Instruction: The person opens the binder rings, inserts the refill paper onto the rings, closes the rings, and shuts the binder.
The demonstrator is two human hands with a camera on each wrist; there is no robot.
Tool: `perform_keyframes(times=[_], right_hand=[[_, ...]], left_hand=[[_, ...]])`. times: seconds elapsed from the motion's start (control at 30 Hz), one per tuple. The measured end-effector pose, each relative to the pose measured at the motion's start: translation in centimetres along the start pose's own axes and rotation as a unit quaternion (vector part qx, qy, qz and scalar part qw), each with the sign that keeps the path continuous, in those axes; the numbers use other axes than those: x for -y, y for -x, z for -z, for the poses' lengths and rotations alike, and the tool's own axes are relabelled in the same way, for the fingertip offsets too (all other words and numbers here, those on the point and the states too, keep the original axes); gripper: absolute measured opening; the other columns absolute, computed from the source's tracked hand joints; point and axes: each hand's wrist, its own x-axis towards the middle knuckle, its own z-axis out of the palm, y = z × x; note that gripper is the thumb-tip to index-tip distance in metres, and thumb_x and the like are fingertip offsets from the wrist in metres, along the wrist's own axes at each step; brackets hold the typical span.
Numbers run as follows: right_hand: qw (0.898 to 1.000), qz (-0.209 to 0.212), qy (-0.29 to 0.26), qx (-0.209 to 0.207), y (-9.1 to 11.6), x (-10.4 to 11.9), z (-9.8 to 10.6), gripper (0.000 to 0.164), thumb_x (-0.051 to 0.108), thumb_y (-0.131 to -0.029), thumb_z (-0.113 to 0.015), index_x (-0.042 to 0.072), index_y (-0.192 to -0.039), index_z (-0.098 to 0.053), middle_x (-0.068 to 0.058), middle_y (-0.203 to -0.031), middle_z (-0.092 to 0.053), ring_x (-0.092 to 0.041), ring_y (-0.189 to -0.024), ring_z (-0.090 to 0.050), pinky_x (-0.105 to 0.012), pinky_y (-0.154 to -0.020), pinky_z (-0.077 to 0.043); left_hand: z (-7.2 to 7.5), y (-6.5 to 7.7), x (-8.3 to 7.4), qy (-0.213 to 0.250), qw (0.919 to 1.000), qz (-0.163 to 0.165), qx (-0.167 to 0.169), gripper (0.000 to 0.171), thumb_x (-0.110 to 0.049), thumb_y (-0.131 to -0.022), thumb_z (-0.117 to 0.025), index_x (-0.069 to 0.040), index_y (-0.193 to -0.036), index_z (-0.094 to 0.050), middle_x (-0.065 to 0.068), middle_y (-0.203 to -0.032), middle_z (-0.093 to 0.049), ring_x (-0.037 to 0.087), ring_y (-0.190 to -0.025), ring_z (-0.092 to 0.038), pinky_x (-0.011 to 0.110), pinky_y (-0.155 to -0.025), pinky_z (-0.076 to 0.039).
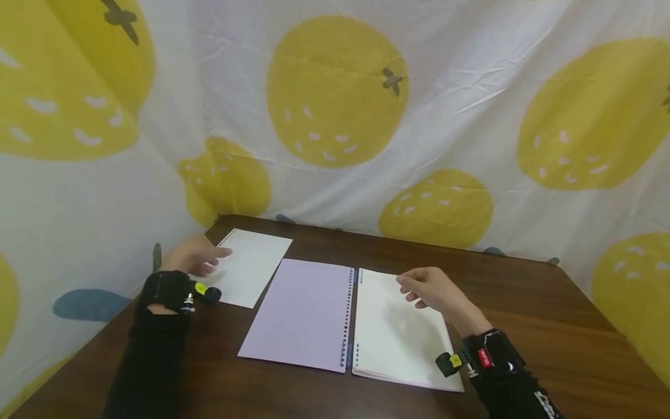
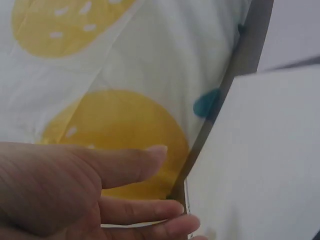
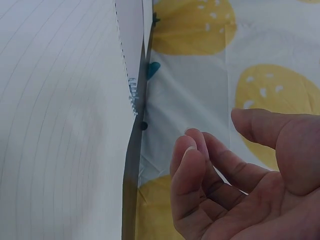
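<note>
A binder notebook lies spread on the table, with its pale lilac cover (image 1: 300, 314) on the left and a stack of lined white pages (image 1: 398, 331) on the right. Left of the cover lies a loose white sheet (image 1: 256, 262) with punched holes along one edge. My left hand (image 1: 195, 255) is over that sheet's left edge, thumb extended and nothing between the fingers. Above the upper right part of the pages hovers my right hand (image 1: 431, 291), its fingers loosely bent and empty. In the right wrist view the thumb stands apart from the bent fingers (image 3: 187, 175).
The dark brown wooden table (image 1: 523, 314) extends to the right of the notebook. A white curtain (image 1: 460, 75) printed with yellow fruit hangs behind the table and along its sides. Both wrists wear black straps with small cameras, the right one's camera (image 1: 448, 364) low over the pages.
</note>
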Motion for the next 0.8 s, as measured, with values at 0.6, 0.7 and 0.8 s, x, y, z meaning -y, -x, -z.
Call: perform_keyframes(times=[0.6,0.7,0.8], right_hand=[[1.0,-0.004,-0.001,0.006,-0.1,-0.1,0.0,0.039,0.031,-0.096,-0.061,0.001,-0.12,-0.064,-0.015,-0.106,-0.068,-0.031,-0.093,-0.061,-0.033,-0.074,-0.052],[1.0,-0.004,0.001,0.007,-0.1,0.0,0.1,0.039,0.031,-0.096,-0.061,0.001,-0.12,-0.064,-0.015,-0.106,-0.068,-0.031,-0.093,-0.061,-0.033,-0.074,-0.052],[1.0,0.0,0.002,0.01,0.0,0.1,0.1,0.039,0.031,-0.096,-0.061,0.0,-0.12,-0.063,-0.015,-0.106,-0.067,-0.031,-0.093,-0.061,-0.033,-0.074,-0.052]], left_hand=[[-1.5,-1.0,2.3,-0.181,0.9813,0.002,-0.066,0.052,-0.036,-0.084,-0.073,0.013,-0.1,-0.065,0.022,-0.09,-0.062,0.04,-0.087,-0.056,0.057,-0.081,-0.042],[-1.8,-0.9,1.9,-0.18,0.9815,0.015,-0.064,0.051,-0.034,-0.084,-0.073,0.013,-0.102,-0.064,0.024,-0.093,-0.061,0.043,-0.092,-0.054,0.061,-0.086,-0.037],[-1.8,-0.6,1.7,-0.181,0.9816,0.023,-0.055,0.054,-0.035,-0.085,-0.072,0.015,-0.105,-0.062,0.026,-0.096,-0.06,0.043,-0.093,-0.052,0.061,-0.089,-0.034]])
